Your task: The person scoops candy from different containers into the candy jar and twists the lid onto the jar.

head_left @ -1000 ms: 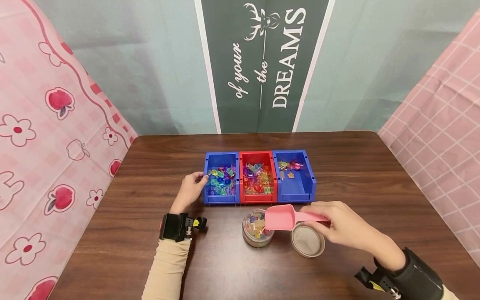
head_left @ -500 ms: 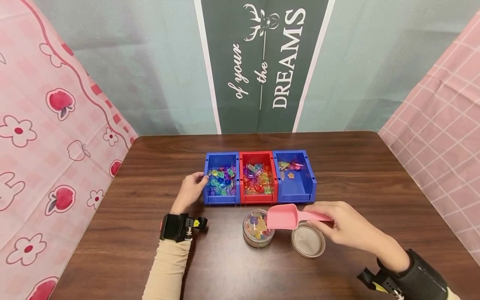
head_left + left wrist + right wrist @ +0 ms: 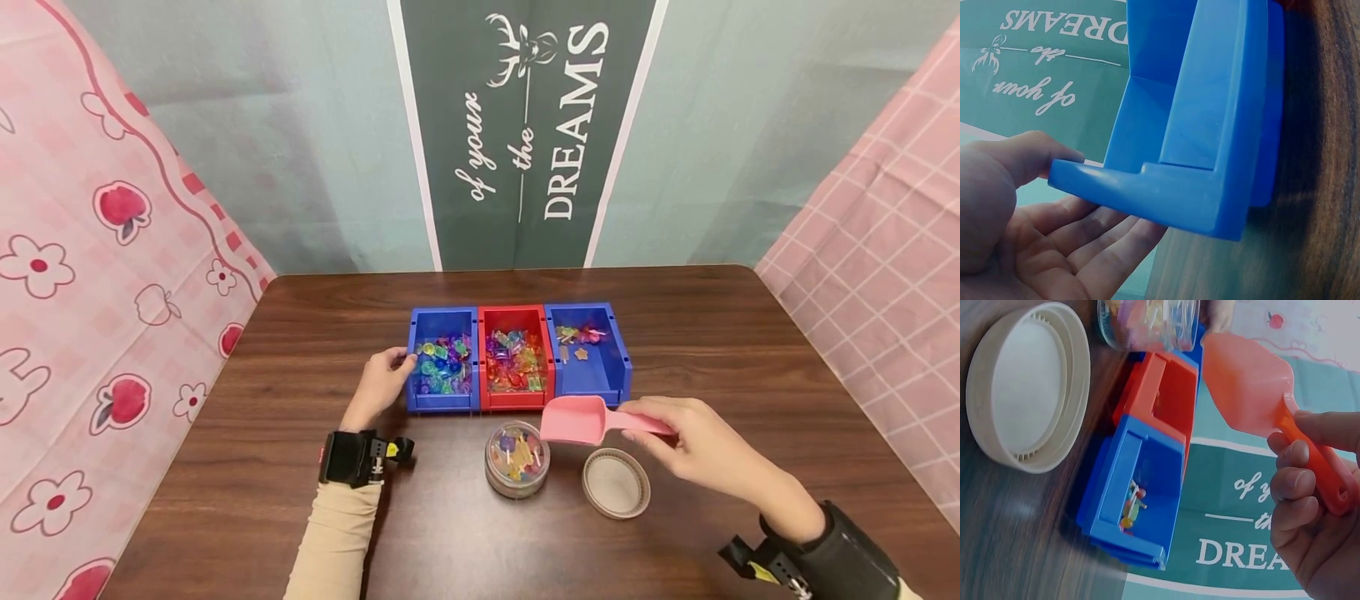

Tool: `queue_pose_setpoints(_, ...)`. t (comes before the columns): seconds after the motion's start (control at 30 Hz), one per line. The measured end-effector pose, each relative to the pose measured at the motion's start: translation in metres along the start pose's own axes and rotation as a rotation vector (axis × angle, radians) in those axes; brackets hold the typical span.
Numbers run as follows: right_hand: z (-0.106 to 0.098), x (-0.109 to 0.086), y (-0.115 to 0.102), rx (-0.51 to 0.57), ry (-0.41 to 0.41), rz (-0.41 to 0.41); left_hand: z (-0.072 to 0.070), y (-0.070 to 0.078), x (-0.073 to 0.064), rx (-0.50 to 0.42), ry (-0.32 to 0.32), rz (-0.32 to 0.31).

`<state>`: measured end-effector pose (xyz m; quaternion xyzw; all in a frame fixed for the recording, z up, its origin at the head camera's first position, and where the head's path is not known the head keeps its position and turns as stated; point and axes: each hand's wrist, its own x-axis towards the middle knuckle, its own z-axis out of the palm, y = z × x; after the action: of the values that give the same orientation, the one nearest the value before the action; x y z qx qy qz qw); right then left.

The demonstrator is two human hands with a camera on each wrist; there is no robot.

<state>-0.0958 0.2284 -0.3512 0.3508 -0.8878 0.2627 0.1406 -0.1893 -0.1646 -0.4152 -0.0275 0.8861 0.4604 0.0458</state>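
My right hand (image 3: 686, 442) grips a pink scoop (image 3: 576, 419) by its handle, thumb along the top and fingers curled beneath in the right wrist view. Nothing shows in its pan. Just left of the scoop stands a clear jar (image 3: 517, 458) filled with small colourful pieces. A round lid (image 3: 617, 483) lies inside up below my hand. At the far left of the joined bins, my left hand (image 3: 381, 383) pinches the side wall of the left blue bin (image 3: 1197, 94) between thumb and fingers. Colourful translucent beads lie inside that bin.
Against the left bin sits a red bin (image 3: 517, 400) of mixed bright pieces. The right blue bin (image 3: 592, 379) holds a small pile toward its back and a tan star-shaped piece (image 3: 581, 354). A fabric backdrop (image 3: 322, 167) hangs behind the wooden table (image 3: 247, 483).
My right hand has carried the scoop a little right and toward the bins, away from over the jar's edge, so more of the jar shows. My left hand stays on the bin.
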Motion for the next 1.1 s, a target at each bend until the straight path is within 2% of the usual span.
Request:
queue_pose_setpoints(0.13,-0.001,0.001,0.006,-0.017,0.029,0.028,0.0,0.0,0.0,-0.002,-0.005,-0.004)
queue_pose_setpoints(0.63,0.004,0.001,0.02,-0.126,0.073,0.265,0.001,-0.001,-0.001,0.009,-0.002,-0.008)
queue_pose_setpoints(0.8,0.006,0.003,0.023,-0.157,0.083,0.317,0.001,-0.001,-0.001,0.01,-0.006,-0.012)
queue_pose_setpoints(1.1,0.015,0.011,0.028,-0.173,0.026,0.453,0.001,0.0,-0.001,0.002,-0.006,-0.012)
